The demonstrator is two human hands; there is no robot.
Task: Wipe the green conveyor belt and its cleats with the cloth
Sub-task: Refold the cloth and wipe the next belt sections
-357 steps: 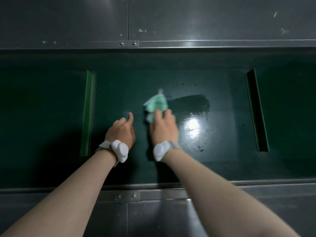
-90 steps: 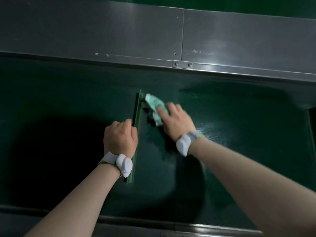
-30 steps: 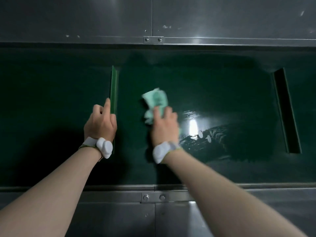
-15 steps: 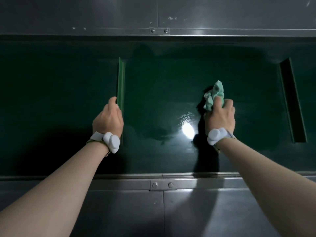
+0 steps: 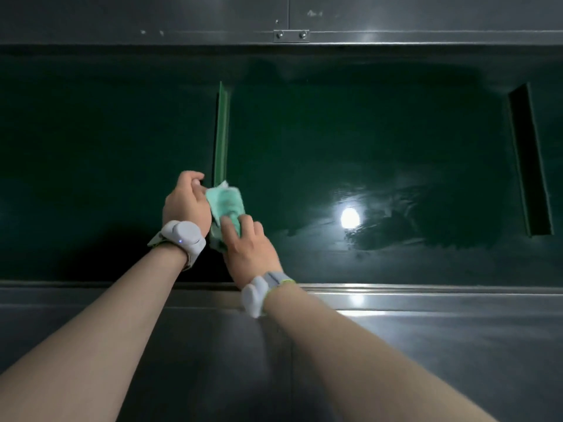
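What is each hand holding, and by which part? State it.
The right hand presses the green cloth by its near end against the cleat. The left hand rests beside the cleat, touching the cloth's left edge; whether it grips anything cannot be told.

The dark green conveyor belt point(image 5: 365, 141) runs between a grey metal rail point(image 5: 396, 292) on the near side of the hands and a grey metal panel point(image 5: 152, 16) beyond them. A lighter green cleat point(image 5: 221, 132) stands upright across the belt, running away from the fingertips of the left hand point(image 5: 185, 202). A second cleat point(image 5: 530, 159) stands well to the right of the right hand point(image 5: 248, 249). A wet, glossy patch point(image 5: 380, 226) with a bright lamp reflection lies on the belt right of that hand.
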